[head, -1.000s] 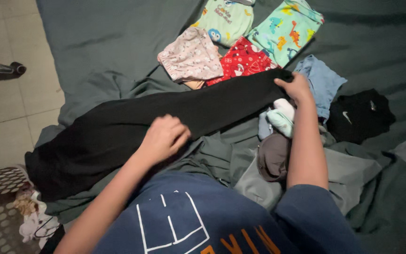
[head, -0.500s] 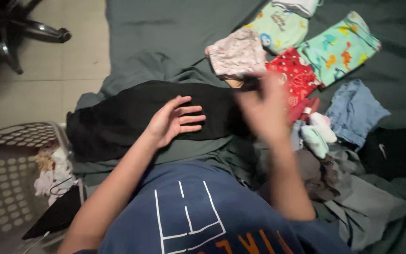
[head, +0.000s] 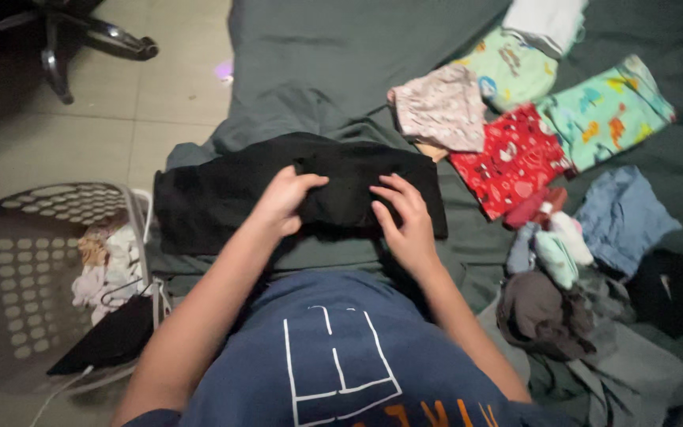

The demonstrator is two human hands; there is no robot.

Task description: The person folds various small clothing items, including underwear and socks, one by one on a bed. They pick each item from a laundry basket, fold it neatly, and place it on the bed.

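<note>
While apparently folded, black garment [head: 223, 198] underhand

One black garment [head: 223, 198], two hands on it, one laundry basket [head: 9, 261], four patterned folded pieces, one office chair [head: 65, 39].

One view only, from the head, looking steeply down over the person's own chest at the bed [head: 318, 47]. It sits close: the forearms fill the near middle. Floor [head: 120, 119] and a laundry basket [head: 33, 261] run along the left, and folded clothes lie at far right.
</note>
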